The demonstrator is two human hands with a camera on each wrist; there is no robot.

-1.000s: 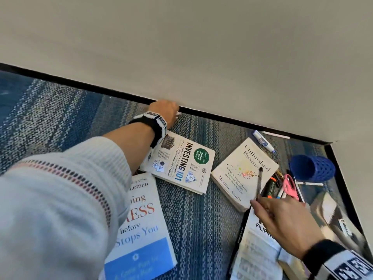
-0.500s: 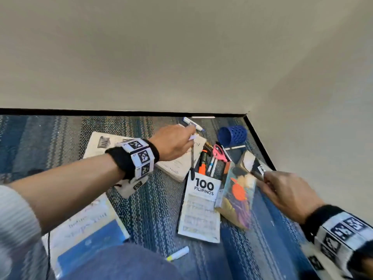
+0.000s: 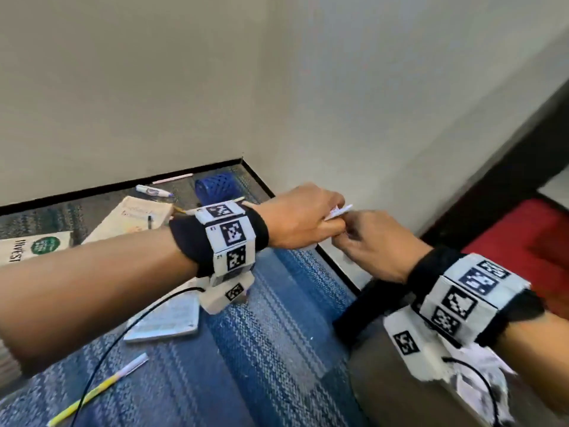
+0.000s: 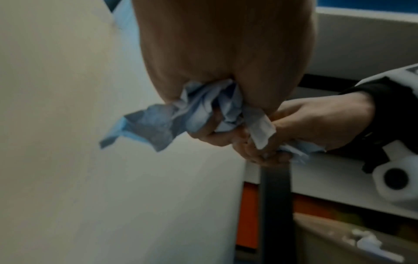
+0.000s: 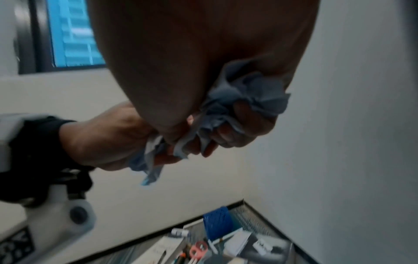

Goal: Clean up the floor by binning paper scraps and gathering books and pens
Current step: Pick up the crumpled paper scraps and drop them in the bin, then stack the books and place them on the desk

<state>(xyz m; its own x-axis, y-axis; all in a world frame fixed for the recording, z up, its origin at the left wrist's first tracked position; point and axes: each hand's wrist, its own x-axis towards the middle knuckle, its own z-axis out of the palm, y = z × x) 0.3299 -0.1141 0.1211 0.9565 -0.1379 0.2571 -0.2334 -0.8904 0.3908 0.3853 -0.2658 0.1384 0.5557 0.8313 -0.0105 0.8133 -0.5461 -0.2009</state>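
Observation:
My left hand (image 3: 308, 217) and right hand (image 3: 372, 245) meet in the air near the wall corner. Each grips crumpled paper scraps. In the left wrist view a bluish-white scrap (image 4: 192, 114) bulges out of the left fist. In the right wrist view another wad (image 5: 246, 94) is squeezed in the right fist. Only a white paper tip (image 3: 340, 212) shows between the hands in the head view. The bin (image 3: 369, 306) stands below my right wrist, with crumpled paper (image 3: 480, 383) inside. Books (image 3: 135, 217) and a yellow pen (image 3: 101, 386) lie on the carpet.
A blue pen cup (image 3: 217, 188), a white marker (image 3: 152, 190) and a pink pen (image 3: 172, 179) lie by the black skirting. A green-badged book (image 3: 34, 248) and a thin booklet (image 3: 169, 318) are at the left. A red surface (image 3: 523, 241) sits at the right.
Both hands have left the books on the floor and come together higher up at the right, over the bin. My view has swung right with them.

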